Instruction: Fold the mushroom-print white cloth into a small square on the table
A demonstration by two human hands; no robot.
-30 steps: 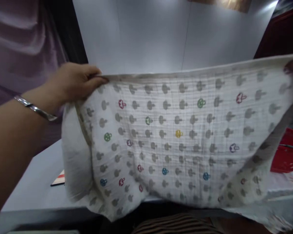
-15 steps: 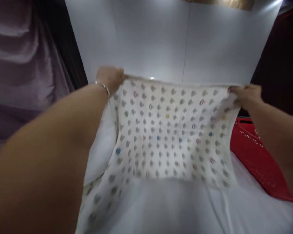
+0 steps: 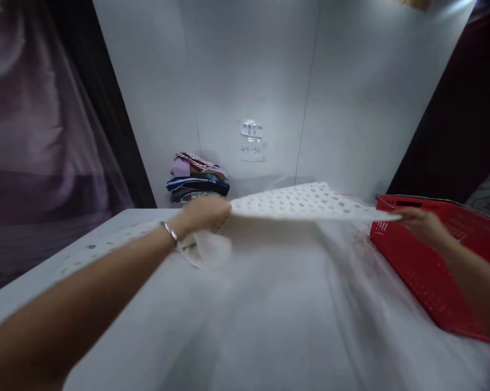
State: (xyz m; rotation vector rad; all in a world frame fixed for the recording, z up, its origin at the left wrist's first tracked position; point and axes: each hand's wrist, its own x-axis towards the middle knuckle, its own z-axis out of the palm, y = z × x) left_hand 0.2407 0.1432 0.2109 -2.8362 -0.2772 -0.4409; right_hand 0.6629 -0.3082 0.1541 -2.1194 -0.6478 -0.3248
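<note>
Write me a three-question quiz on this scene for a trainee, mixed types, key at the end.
1. True or false: the left hand and the right hand are both holding the same patterned cloth.

2. Multiple choice: what colour is the basket?
A) Green
B) Red
C) Yellow

3. Fill in the gap: the pile of folded fabric is nearer to the person's ____ hand than to the other.

Key: 1. True. 2. B. 3. Left.
</note>
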